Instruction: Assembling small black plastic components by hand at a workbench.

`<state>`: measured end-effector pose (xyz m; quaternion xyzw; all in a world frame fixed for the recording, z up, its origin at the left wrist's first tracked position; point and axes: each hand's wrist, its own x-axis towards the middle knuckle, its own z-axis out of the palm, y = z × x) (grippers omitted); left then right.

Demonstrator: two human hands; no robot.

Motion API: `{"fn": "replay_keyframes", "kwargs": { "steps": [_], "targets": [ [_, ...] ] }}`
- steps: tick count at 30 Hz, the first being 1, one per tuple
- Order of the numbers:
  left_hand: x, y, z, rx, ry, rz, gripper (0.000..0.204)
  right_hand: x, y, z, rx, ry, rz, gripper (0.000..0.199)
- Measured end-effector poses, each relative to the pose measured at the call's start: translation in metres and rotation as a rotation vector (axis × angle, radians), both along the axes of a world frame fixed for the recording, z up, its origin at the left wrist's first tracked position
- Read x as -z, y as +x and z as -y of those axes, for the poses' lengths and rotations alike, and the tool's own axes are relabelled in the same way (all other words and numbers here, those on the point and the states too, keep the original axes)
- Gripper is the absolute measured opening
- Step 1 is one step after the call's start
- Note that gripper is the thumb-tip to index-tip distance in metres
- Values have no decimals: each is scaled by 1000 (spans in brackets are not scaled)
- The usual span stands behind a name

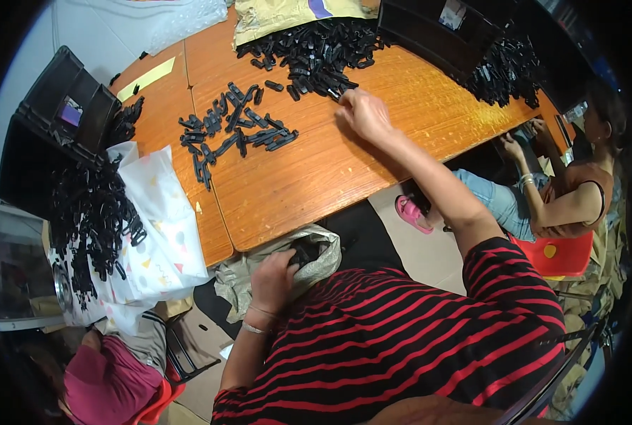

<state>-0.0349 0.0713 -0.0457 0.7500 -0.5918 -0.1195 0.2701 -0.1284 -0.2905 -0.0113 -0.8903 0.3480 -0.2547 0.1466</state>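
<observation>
Small black plastic pieces [241, 144] lie spread on the brown wooden tabletop [288, 191]. My left hand [273, 276] is at a pale woven sack [328, 263]; its hold I cannot tell. My right hand [365, 115], fingers narrow, reaches the large black plastic pile [312, 53]; I judge much remains.

The bench [295, 191] is orange-brown with paler worn flecks; the small parts [312, 60] and bins [32, 163] are black. One sack [284, 15] is yellow with a purple stripe, the other bag [234, 285] greyish beige. The shirt [401, 336] has red stripes on black, and the white sheet [156, 202] carries scattered pink, yellow and grey shapes. The slipper [411, 214] is pink, the stool [567, 261] red.
</observation>
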Motion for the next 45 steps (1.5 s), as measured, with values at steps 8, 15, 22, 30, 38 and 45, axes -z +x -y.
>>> {"fn": "replay_keyframes", "kwargs": {
  "steps": [8,15,22,30,38,45],
  "targets": [
    [-35,46,136,-79,-452,177,20,13,33,32,11,-201,-250,28],
    [-15,73,185,-249,-301,235,26,-4,15,-9,-326,21,-263,22],
    [-17,71,181,-262,-296,231,18,-7,-5,-28,-397,-3,-258,28],
    [-7,64,148,-233,-461,-657,19,-35,-7,-63,-466,-8,1,25],
    [-28,51,134,-152,-479,-1234,17,-49,15,-98,-670,-4,192,20],
    [-38,50,122,-141,-468,-1237,19,-55,9,-105,-655,-39,28,23]
  ]
}}
